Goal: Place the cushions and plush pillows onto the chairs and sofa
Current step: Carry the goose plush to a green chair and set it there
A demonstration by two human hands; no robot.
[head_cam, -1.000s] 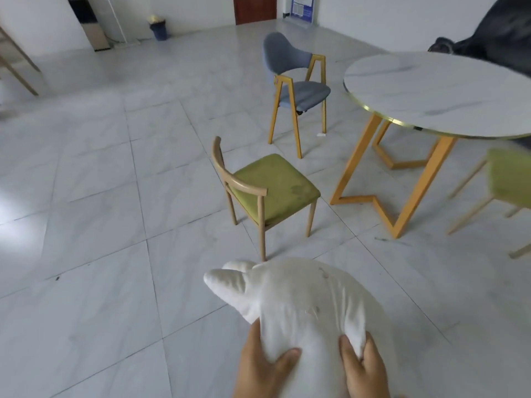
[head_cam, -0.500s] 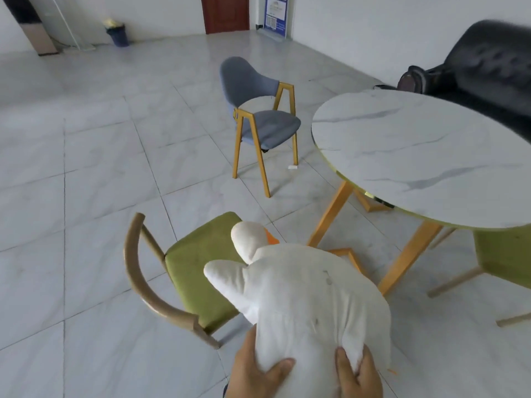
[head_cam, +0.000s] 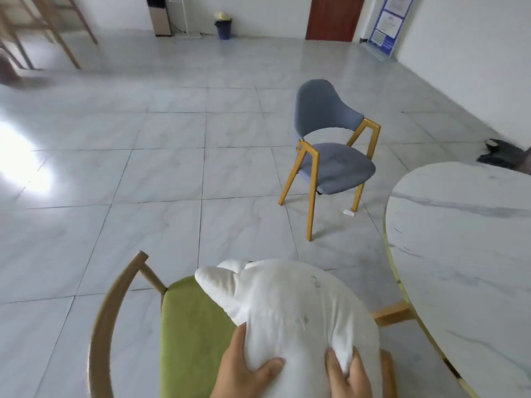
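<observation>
Gripping the white plush pillow (head_cam: pixel 290 320) at its near end, the left hand (head_cam: pixel 244 372) and right hand (head_cam: pixel 346 374) curl their fingers into the fabric, thumbs on top. Beyond this two-handed grip the pillow juts forward, over the green seat of the wooden chair (head_cam: pixel 192 334). A marble tabletop (head_cam: pixel 465 254) lies to the right; a grey chair (head_cam: pixel 330 156) stands farther off.

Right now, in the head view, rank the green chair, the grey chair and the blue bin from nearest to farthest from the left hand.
1. Green chair: directly beneath the left hand, which holds the white plush pillow over its seat.
2. Grey chair: mid-floor, ahead and to the right, beside the marble table.
3. Blue bin: against the far wall.
</observation>
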